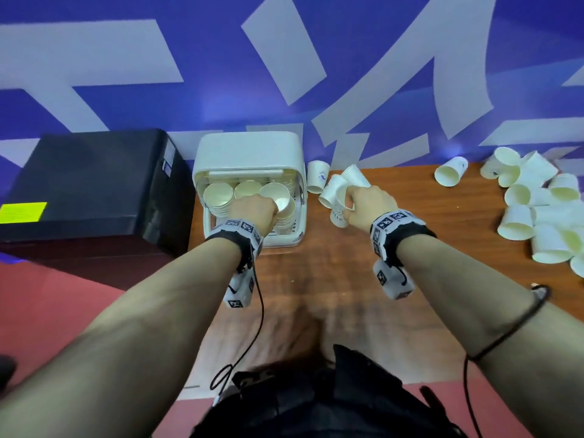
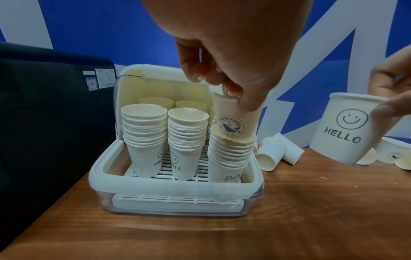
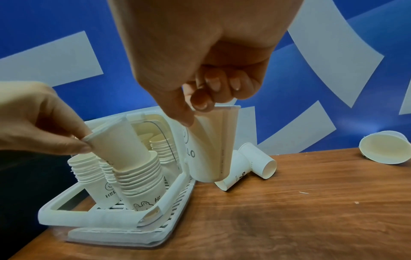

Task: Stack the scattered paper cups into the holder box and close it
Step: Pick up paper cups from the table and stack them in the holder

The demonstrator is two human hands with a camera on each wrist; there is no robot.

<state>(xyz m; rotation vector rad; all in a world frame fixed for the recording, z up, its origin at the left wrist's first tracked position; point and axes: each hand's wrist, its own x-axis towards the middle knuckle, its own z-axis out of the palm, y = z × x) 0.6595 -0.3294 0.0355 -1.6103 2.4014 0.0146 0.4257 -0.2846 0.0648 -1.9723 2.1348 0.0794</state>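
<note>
The left hand (image 2: 222,58) pinched the rim of a whale cup (image 2: 233,121), its base sitting tilted in the top of the right-hand stack (image 2: 229,154) inside the holder box (image 2: 173,188). The right hand (image 3: 200,58) gripped a HELLO cup (image 3: 211,149) by its rim, held in the air just beside the box. The box's lid (image 1: 246,147) stood open at the back. Two more stacks (image 2: 144,137) stood in front, others behind. Three loose cups (image 1: 331,184) lay near the box on the table (image 1: 410,279); a bigger heap (image 1: 537,210) lay well apart to the right. A black case (image 1: 88,184) sat left of the box.
</note>
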